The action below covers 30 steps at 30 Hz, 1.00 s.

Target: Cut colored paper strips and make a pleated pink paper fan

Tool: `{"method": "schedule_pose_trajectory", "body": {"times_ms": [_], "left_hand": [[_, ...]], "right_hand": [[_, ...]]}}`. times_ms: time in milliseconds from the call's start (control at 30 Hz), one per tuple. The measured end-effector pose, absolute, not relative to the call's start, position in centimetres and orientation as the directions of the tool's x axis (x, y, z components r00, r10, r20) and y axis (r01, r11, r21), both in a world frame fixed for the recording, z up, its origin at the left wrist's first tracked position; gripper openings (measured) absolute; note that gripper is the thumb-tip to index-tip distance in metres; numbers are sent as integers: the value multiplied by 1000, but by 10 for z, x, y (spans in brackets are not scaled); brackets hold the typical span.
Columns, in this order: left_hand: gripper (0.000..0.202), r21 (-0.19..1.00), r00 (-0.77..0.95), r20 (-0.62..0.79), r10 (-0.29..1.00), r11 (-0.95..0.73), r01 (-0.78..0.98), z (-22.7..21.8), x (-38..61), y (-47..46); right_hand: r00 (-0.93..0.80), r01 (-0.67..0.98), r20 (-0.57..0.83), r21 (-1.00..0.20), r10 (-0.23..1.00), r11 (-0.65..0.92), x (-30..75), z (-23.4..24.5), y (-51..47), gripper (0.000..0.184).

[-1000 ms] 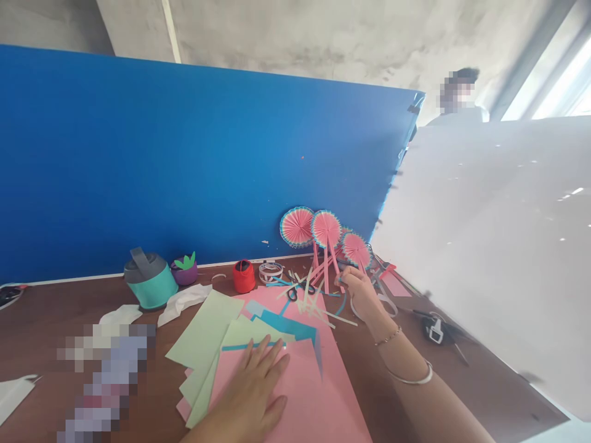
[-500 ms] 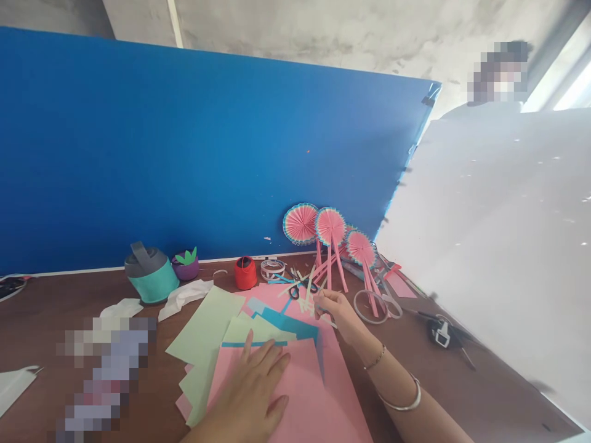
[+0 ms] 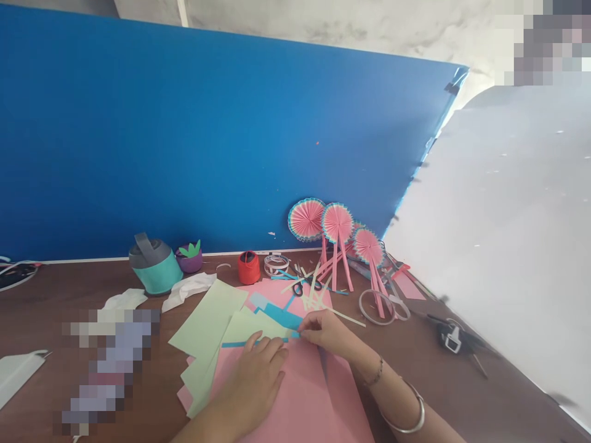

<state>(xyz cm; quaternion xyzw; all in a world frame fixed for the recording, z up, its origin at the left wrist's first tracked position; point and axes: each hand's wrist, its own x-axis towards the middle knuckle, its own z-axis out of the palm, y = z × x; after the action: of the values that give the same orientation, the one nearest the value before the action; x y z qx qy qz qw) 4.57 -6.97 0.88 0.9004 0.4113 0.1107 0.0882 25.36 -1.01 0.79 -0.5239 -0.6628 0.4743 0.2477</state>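
Observation:
My left hand (image 3: 252,384) lies flat with fingers spread on a pink paper sheet (image 3: 295,400), its fingertips near the sheet's top edge. Along that edge runs a narrow blue paper strip (image 3: 234,344), partly covered by those fingers. My right hand (image 3: 325,332) pinches a blue strip end (image 3: 294,335) at the sheet's top right corner; whether it belongs to the same strip I cannot tell. Beneath and behind lie pale green sheets (image 3: 207,320) and a blue sheet (image 3: 278,315).
Black scissors (image 3: 299,288) and pale green paper strips (image 3: 318,295) lie behind the sheets. Pink pleated paper fans (image 3: 337,223) lean near the blue panel (image 3: 207,135). A tape roll (image 3: 376,307), red container (image 3: 249,268) and teal container (image 3: 159,274) stand around. A person is beyond the white panel (image 3: 503,203).
My right hand has come down and left from the pale strips to the pink sheet's top right corner. My left fingers have drawn closer together. The view has shifted slightly.

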Motion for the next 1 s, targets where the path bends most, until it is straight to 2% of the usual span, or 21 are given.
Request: {"method": "schedule_pose_trajectory", "body": {"times_ms": [133,300,767,1000], "left_hand": [[34,208,614,144,776,-630,748,7,41,-73],[31,223,634,145,759,-650,727,13,41,-73],[23,308,624,180,761,-646,699,11,42,-68],[29,296,624,213,752,-658,692,6,41,-65]], "right_hand": [[-289,576,-142,-815,947,54,242,14,-18,18],[-257,659,-110,-747,960,90,234,10,-21,25],[-262,640,-130,-765,956,71,235,7,-17,23],[-262,639,-134,-766,956,68,233,9,-17,24]]}}
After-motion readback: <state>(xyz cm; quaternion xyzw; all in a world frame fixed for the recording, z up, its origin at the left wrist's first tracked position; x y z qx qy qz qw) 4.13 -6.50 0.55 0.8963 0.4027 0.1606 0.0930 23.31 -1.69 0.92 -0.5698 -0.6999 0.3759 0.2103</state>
